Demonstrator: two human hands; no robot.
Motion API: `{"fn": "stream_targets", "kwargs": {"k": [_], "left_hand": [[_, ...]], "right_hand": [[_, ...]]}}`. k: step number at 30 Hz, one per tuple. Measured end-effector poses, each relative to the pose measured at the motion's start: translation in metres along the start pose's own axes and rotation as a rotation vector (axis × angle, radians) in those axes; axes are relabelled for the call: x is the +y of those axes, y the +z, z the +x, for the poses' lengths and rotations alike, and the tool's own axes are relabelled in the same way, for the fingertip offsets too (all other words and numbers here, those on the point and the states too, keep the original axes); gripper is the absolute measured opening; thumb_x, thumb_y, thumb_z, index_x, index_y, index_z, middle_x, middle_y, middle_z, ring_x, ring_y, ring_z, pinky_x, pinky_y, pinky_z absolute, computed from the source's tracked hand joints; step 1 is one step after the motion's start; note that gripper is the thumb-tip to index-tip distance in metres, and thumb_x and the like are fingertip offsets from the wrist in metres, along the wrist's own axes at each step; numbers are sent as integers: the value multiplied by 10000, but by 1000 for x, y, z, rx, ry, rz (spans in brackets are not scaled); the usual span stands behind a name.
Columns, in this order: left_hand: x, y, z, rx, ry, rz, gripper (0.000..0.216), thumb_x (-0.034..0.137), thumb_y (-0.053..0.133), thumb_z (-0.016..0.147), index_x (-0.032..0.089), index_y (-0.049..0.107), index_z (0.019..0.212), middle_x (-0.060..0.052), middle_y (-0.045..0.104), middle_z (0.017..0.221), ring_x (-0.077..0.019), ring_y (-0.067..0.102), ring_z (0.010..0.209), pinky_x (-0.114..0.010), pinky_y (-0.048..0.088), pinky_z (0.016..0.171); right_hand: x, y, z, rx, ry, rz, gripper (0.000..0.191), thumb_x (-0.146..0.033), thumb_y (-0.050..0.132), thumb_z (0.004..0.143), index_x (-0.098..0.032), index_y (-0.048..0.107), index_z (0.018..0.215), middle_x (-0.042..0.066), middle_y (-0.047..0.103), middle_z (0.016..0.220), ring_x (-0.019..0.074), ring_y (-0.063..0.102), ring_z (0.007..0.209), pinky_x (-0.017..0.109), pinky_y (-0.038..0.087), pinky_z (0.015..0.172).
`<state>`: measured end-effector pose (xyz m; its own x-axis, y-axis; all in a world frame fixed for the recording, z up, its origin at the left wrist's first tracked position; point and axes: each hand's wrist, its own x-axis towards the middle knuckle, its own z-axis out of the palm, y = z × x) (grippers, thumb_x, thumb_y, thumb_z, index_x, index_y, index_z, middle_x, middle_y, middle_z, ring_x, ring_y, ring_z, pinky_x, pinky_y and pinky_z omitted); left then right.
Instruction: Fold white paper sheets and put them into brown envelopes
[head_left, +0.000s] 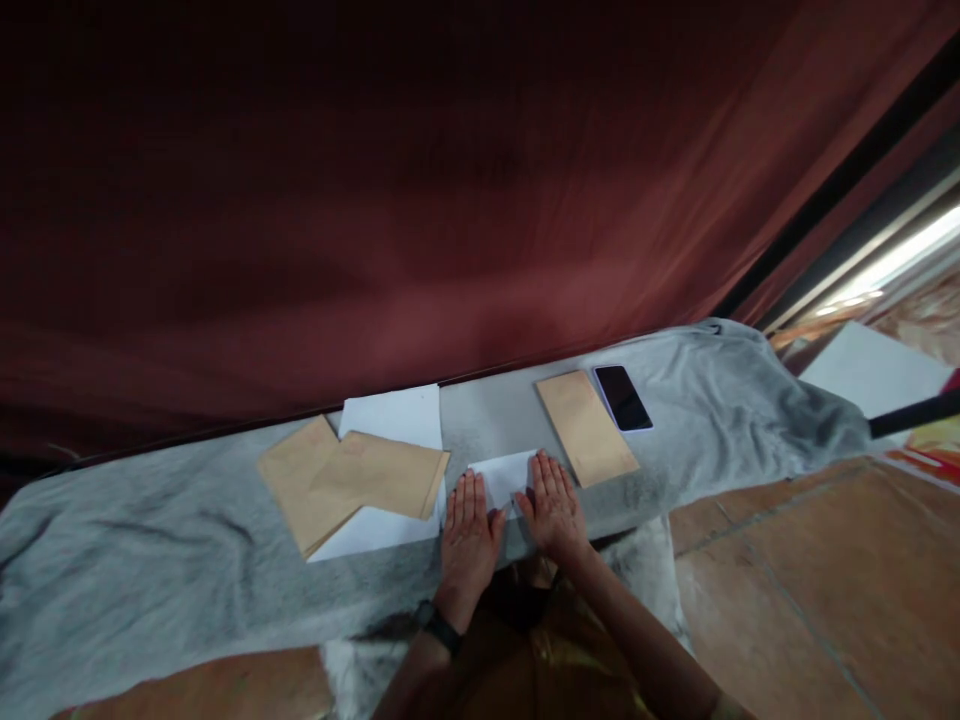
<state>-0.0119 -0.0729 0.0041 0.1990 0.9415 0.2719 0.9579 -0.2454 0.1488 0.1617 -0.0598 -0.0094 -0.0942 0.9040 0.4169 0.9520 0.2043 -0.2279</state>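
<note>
Both palms down, the left hand (469, 532) and right hand (556, 508) rest at eight and four o'clock on a paper (504, 476), fingers straight, holding nothing, thumbs out. An envelope (586, 428) and phone (624, 398) lie at two; other envelopes (382, 472) overlap at nine.

Curtain (450, 220): dark red, filling the far side behind the cloth
Cloth (142, 570): grey, spread long and narrow, creased at the left, bunched in folds at the right end
Phone (624, 398): dark screen up, pale edge, lying on the cloth
Bar (847, 175): dark, slanting across the upper right
Floor (832, 580): brown tiles with greyish joints
Panel (877, 368): white, flat, beyond the cloth's right end
</note>
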Motion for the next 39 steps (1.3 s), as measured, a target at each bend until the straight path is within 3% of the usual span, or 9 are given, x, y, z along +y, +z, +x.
{"fn": "stream_targets", "kwargs": {"k": [7, 12, 16, 24, 33, 39], "left_hand": [[2, -7, -4, -46, -37, 24, 620, 336, 398, 1001, 59, 297, 1546, -190, 380, 1578, -280, 323, 1487, -478, 344, 1190], [6, -8, 6, -49, -42, 17, 569, 294, 366, 1007, 65, 347, 1527, -177, 387, 1577, -280, 311, 1492, -497, 330, 1196], [8, -2, 19, -67, 43, -7, 533, 261, 338, 1011, 118, 375, 1523, -133, 384, 1588, -267, 308, 1495, -498, 336, 1191], [4, 9, 25, -11, 51, -5, 620, 427, 359, 1018, 72, 349, 1526, -195, 403, 1565, -291, 316, 1489, -506, 327, 1187], [1, 5, 21, -4, 20, 10, 629, 422, 380, 1006, 69, 347, 1526, -209, 403, 1560, -314, 329, 1481, -532, 330, 1181], [2, 6, 21, -36, 9, 24, 589, 310, 385, 995, 54, 338, 1524, -202, 378, 1577, -293, 299, 1496, -514, 327, 1190]], "right_hand": [[-1, 2, 2, -43, 21, 7, 705, -404, 417, 1022, -61, 176, 1588, 209, 351, 1586, 326, 343, 1461, 510, 313, 1173], [-12, 0, 15, -114, 8, 27, 577, -315, 405, 1011, -87, 348, 1538, 160, 386, 1580, 303, 311, 1478, 505, 270, 1192], [-16, -1, 14, -178, -44, 48, 506, -267, 387, 1011, -141, 435, 1499, 121, 414, 1572, 253, 348, 1465, 448, 282, 1194], [-11, 2, 7, -87, 21, 3, 561, -323, 407, 1010, -107, 380, 1527, 160, 392, 1576, 278, 381, 1448, 449, 311, 1186], [-5, -1, 2, -51, 53, -17, 662, -379, 378, 1028, -82, 195, 1590, 186, 389, 1571, 305, 394, 1439, 484, 306, 1189], [-21, 5, 18, -164, 11, 52, 559, -347, 371, 1024, -154, 354, 1548, 121, 416, 1570, 265, 364, 1459, 463, 279, 1204]]}}
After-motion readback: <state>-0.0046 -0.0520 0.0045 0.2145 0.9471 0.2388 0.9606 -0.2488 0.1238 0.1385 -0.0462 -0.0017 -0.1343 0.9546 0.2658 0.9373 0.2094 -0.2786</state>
